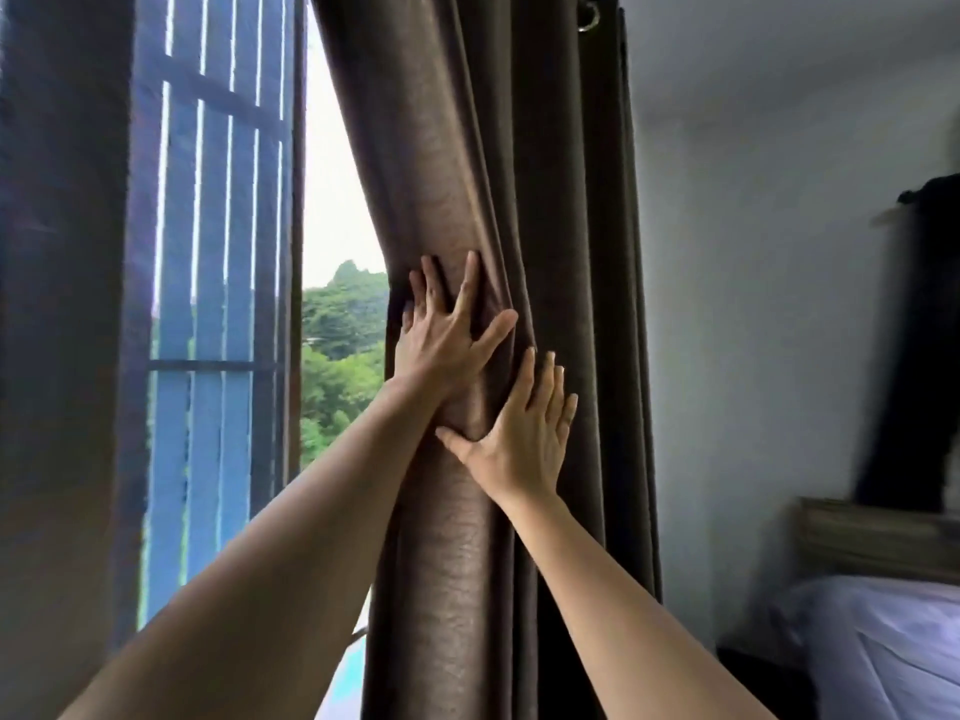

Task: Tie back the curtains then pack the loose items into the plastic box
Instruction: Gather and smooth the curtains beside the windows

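White walls (pixel 753 304) and a bright window (pixel 223 252) are all around this spot. The left hand (pixel 447 330) lies flat on the brown curtain (pixel 452 589) with its fingers spread wide. The right hand (pixel 524 433) presses just below and to the right, fingers straight and close, thumb out. Both hands touch the bunched cloth, which hangs straight up and down. It likely needs a tie wrapped across it next, but no tie or plastic box shows. 1 bed (pixel 883 641) sits far right.

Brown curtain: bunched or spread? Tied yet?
Bunched: brown curtain is gathered into folds under the left hand and right hand. No tie visible.
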Demonstrator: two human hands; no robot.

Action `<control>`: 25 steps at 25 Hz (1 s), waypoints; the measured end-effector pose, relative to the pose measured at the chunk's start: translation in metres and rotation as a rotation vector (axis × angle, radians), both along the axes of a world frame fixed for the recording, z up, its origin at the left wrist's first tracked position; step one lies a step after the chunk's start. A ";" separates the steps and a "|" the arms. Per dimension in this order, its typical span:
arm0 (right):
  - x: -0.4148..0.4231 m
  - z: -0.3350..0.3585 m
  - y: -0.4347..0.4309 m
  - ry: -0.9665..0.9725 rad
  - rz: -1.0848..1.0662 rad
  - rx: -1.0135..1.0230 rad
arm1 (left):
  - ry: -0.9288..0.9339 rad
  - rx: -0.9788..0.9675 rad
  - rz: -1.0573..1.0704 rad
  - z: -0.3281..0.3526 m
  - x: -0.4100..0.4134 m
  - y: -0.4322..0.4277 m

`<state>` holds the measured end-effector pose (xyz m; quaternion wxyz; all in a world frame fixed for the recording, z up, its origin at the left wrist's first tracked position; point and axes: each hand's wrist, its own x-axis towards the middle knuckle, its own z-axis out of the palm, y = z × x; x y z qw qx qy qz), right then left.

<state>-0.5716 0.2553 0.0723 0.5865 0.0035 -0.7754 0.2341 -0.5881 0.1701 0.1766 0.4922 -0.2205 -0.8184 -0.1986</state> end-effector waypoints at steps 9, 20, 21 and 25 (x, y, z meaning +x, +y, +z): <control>-0.107 0.007 0.107 -0.009 -0.209 -0.096 | -0.032 -0.059 -0.134 0.008 -0.116 0.112; -0.268 0.014 0.278 -0.065 -0.332 -0.109 | -0.097 -0.053 -0.183 0.013 -0.266 0.288; -0.279 0.013 0.290 -0.090 -0.314 -0.120 | -0.110 -0.055 -0.189 0.012 -0.278 0.299; -0.324 0.013 0.328 -0.140 -0.298 -0.137 | -0.148 -0.077 -0.198 0.014 -0.324 0.339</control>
